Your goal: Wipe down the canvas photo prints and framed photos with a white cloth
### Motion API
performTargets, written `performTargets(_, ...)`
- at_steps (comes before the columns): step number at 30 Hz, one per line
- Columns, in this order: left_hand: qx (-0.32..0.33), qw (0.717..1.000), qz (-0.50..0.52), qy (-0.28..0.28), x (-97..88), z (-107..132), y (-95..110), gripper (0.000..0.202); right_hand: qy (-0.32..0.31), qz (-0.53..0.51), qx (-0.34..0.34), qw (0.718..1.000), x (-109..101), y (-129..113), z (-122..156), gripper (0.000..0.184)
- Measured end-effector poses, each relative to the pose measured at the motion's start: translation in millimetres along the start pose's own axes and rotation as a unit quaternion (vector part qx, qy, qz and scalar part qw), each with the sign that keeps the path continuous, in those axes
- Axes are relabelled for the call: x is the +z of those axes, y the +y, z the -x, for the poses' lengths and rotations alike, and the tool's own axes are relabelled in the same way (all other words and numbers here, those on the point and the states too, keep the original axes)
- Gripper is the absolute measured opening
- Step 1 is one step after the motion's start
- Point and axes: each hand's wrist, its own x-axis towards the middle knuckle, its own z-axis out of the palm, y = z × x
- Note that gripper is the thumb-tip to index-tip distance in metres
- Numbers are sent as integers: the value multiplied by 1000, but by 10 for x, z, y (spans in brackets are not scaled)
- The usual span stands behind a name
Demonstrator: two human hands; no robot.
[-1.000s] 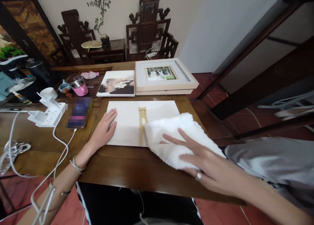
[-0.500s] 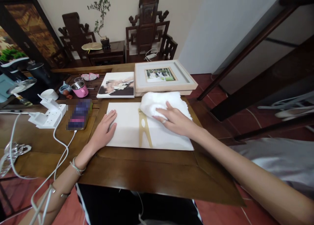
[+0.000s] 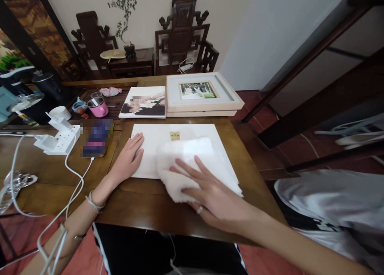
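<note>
A white board (image 3: 195, 133) lies face down on the wooden table (image 3: 141, 205), with a gold stand piece (image 3: 174, 136) showing at its middle. My left hand (image 3: 128, 160) rests flat on the board's left edge, fingers stretched out. My right hand (image 3: 207, 191) presses flat on a fluffy white cloth (image 3: 180, 159) that covers the board's near middle and hangs a little over its front edge. A ring sits on one finger of that hand.
Beyond the board lie a canvas photo print (image 3: 143, 103) and stacked framed photos (image 3: 202, 95). To the left are a phone (image 3: 96, 138), a white power strip (image 3: 58, 138) with cables, a pink cup (image 3: 99, 106) and a white bowl (image 3: 60, 112). Carved chairs (image 3: 183, 35) stand behind.
My right hand swept the cloth from the board's near right corner up to its far edge, then back toward me over the middle. My left hand stayed put.
</note>
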Motion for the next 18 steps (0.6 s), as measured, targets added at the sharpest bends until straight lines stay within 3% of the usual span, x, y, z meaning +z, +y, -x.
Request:
performTargets(3, 1, 1000, -5, -2, 1, -3, 5, 48, -20, 0, -25, 999, -32, -15, 44, 31)
performTargets(7, 0, 1000, -3, -3, -7, -6, 17, 47, -1, 11, -26, 1000, -68, 266, -79, 31)
performTargets(13, -1, 1000, 3, -6, -14, -6, 17, 47, 41, 22, 37, 998, -164, 785, -464, 26)
performTargets(18, -5, 1000, 1, -8, -19, -5, 30, 48, 57, 29, 83, 994, -170, 921, -747, 27)
